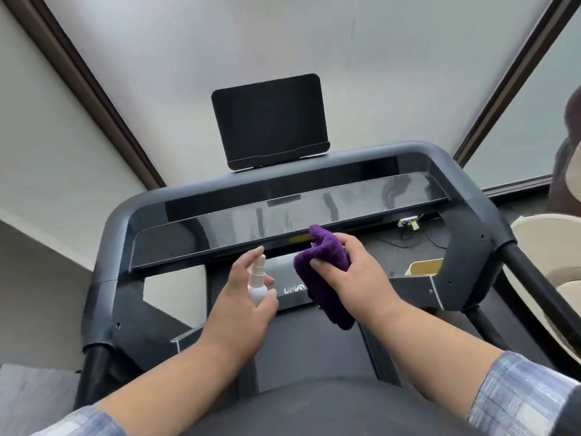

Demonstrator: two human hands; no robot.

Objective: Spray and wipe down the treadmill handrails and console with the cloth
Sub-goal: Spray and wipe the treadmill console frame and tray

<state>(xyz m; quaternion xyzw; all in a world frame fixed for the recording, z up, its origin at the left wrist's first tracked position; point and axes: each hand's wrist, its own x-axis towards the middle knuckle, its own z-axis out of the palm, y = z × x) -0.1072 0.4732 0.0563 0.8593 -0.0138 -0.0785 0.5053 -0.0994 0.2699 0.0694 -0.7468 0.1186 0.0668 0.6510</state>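
Observation:
My left hand [242, 297] grips a small white spray bottle [257, 283], index finger up by its nozzle, which points toward the glossy black console panel [220, 225]. My right hand [358, 272] holds a folded purple cloth [323, 272] just below the panel's lower edge; the cloth hangs down past my palm. Both hands are in front of the treadmill's middle. The grey left handrail [107, 278] and right handrail [474, 234] curve around the console. A black tablet holder [270, 121] stands on top.
A frosted window fills the wall behind the treadmill. A cream chair [547, 247] stands at the right. A small yellow box [424, 267] sits on the right side tray. Cables and a plug [408, 222] lie behind the console. The belt lies below my arms.

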